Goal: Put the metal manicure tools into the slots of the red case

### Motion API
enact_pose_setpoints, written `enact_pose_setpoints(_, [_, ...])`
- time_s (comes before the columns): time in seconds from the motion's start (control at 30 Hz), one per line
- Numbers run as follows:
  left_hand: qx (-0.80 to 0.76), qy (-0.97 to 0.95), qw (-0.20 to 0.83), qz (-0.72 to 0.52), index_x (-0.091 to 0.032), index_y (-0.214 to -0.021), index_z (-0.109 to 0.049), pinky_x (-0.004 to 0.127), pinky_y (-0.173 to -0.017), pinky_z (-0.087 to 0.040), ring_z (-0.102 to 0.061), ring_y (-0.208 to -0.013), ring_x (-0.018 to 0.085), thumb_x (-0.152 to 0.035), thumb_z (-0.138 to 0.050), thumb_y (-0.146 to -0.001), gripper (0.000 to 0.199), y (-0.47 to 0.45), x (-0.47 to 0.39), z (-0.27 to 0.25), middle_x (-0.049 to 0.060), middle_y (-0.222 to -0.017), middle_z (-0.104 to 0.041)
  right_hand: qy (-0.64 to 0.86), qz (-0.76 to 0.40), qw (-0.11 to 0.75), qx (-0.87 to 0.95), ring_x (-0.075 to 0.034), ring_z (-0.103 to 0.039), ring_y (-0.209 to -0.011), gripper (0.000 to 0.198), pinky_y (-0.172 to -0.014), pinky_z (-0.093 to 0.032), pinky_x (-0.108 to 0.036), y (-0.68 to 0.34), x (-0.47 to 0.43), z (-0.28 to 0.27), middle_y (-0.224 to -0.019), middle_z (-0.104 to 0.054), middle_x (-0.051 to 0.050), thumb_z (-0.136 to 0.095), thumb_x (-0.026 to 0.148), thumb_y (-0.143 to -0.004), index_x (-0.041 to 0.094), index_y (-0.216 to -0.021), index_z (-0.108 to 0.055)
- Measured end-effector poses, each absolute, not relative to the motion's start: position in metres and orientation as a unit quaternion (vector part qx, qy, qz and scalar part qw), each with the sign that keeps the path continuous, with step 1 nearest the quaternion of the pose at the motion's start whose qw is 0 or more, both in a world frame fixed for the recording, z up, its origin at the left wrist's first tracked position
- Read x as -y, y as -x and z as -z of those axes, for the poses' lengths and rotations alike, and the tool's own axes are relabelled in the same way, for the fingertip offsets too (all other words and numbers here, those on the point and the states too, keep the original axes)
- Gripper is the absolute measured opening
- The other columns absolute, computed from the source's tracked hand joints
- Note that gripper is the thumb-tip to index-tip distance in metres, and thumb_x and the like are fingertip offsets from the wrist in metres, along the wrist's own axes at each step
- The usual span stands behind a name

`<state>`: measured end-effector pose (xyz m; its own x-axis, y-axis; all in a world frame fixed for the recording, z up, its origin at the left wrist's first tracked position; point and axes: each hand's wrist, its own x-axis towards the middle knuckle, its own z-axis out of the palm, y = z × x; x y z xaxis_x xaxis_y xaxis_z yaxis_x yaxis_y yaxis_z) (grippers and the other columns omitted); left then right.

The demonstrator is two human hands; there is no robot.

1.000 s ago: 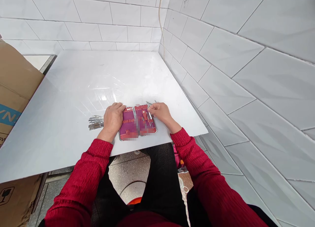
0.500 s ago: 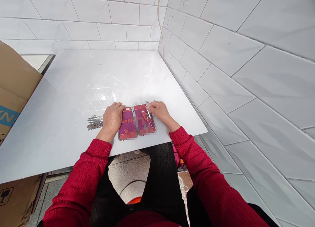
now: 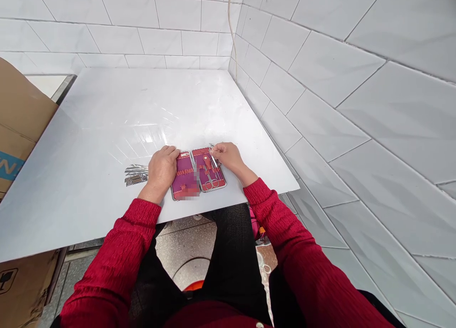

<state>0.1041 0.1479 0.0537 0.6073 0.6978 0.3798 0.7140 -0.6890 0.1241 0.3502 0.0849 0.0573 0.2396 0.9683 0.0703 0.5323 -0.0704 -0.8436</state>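
Observation:
An unfolded manicure case (image 3: pixel 185 178) with purple lining and red loops lies on the white table. My left hand (image 3: pixel 162 169) holds its left edge, fingers curled near the top corner. In the right half of the case sits a small pair of scissors (image 3: pixel 211 182) under a red snap strap (image 3: pixel 207 162). At that half's upper right edge, my right hand (image 3: pixel 226 154) pinches a slim metal manicure tool (image 3: pixel 213 161); its exact kind is hard to make out. Left of my left hand lies a bunch of metal tools with a nail clipper (image 3: pixel 136 178).
More thin metal pieces (image 3: pixel 211 145) lie just behind the case, partly hidden by my right hand. A cardboard box (image 3: pixel 24 109) stands at the table's left side. Tiled walls (image 3: pixel 320 71) border the table (image 3: pixel 107 95) at the back and right. Its front edge is above my legs.
The view has shifted slightly. My right hand stays at the case's upper right with the slim tool, moving very little. My left hand keeps its place on the case.

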Motion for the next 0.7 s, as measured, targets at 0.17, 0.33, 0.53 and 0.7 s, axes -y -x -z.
enact_pose_setpoints(0.17, [0.4, 0.895, 0.018, 0.195, -0.019, -0.106, -0.072, 0.043, -0.082, -0.05, -0.063, -0.106, 0.03, -0.01, -0.04, -0.104, 0.034, -0.1046, -0.1458, -0.0558, 0.01, -0.11, -0.075, 0.69, -0.252, 0.384, 0.56, -0.015, -0.052, -0.064, 0.027, -0.065, -0.037, -0.031, -0.3478, -0.0826, -0.0612, -0.061, -0.057, 0.003, -0.061, 0.03, -0.086, 0.022, -0.061, -0.056])
enact_pose_setpoints(0.33, [0.407, 0.893, 0.021, 0.192, -0.019, -0.105, -0.073, 0.044, -0.081, -0.05, -0.063, -0.104, 0.03, -0.009, -0.039, -0.103, 0.035, -0.1056, -0.1443, -0.0572, 0.011, -0.107, -0.074, 0.698, -0.226, 0.35, 0.583, -0.015, -0.051, -0.063, 0.028, -0.066, -0.038, -0.031, -0.3456, -0.0825, -0.0651, -0.06, -0.056, 0.004, -0.061, 0.028, -0.087, 0.022, -0.06, -0.054])
enact_pose_setpoints(0.53, [0.401, 0.895, 0.024, 0.195, -0.019, -0.104, -0.072, 0.044, -0.079, -0.049, -0.063, -0.102, 0.03, -0.009, -0.038, -0.102, 0.035, -0.1061, -0.1443, -0.0562, 0.011, -0.105, -0.074, 0.71, -0.227, 0.347, 0.569, -0.017, -0.055, -0.064, 0.028, -0.066, -0.039, -0.032, -0.346, -0.0854, -0.0621, -0.063, -0.061, 0.003, -0.062, 0.027, -0.088, 0.022, -0.061, -0.056])
enact_pose_setpoints(0.7, [0.4, 0.895, 0.026, 0.196, -0.019, -0.104, -0.071, 0.043, -0.08, -0.049, -0.062, -0.103, 0.029, -0.008, -0.038, -0.102, 0.035, -0.1058, -0.1451, -0.0551, 0.01, -0.106, -0.074, 0.698, -0.237, 0.365, 0.568, -0.016, -0.056, -0.065, 0.026, -0.066, -0.04, -0.031, -0.348, -0.0842, -0.0596, -0.063, -0.061, 0.003, -0.062, 0.028, -0.087, 0.022, -0.063, -0.058])
